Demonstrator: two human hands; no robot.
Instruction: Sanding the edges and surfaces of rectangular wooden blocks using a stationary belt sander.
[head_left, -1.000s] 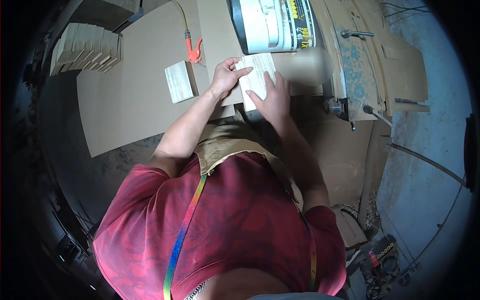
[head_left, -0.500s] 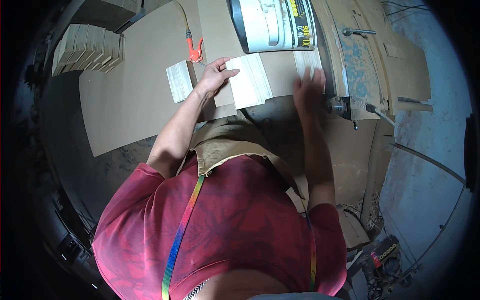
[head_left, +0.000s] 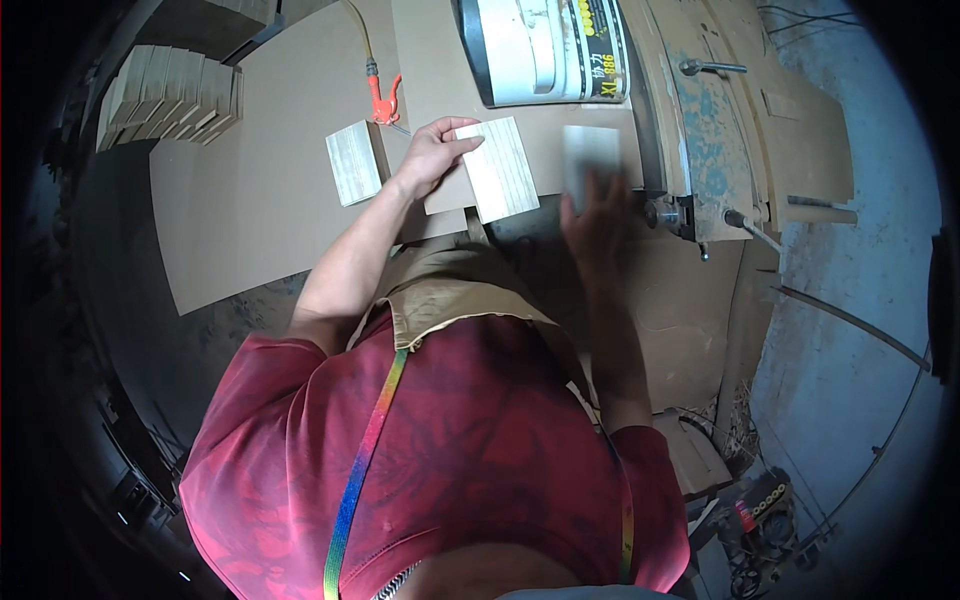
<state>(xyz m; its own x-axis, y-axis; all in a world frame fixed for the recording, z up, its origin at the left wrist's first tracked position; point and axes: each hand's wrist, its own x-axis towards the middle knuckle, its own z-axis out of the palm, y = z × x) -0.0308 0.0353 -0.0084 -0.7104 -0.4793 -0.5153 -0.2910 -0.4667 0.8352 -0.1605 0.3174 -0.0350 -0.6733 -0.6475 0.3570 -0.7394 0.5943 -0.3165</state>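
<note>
My left hand (head_left: 437,153) grips the upper left edge of a pale rectangular wooden board (head_left: 502,172), thumb on its face and fingers behind. To the right, a second pale wooden board (head_left: 592,150) is smeared by motion. My right hand (head_left: 598,208) holds its near end; the exact grip is blurred. Left of my left wrist, a small stack of similar boards (head_left: 355,165) lies on the brown sheet. An orange-red air blow gun (head_left: 384,105) on a hose lies just beyond that stack.
A white bucket (head_left: 540,50) lies on its side at the far edge, with a pale piece partly showing under it. A row of stacked boards (head_left: 170,95) stands far left. At right is a worn machine bench (head_left: 715,150) with metal handles. Brown sheet (head_left: 240,200) covers the work surface.
My right hand has moved left, drawing a board out from beside the bucket. The boards at my left hand, offset before, now look like one even-edged piece.
</note>
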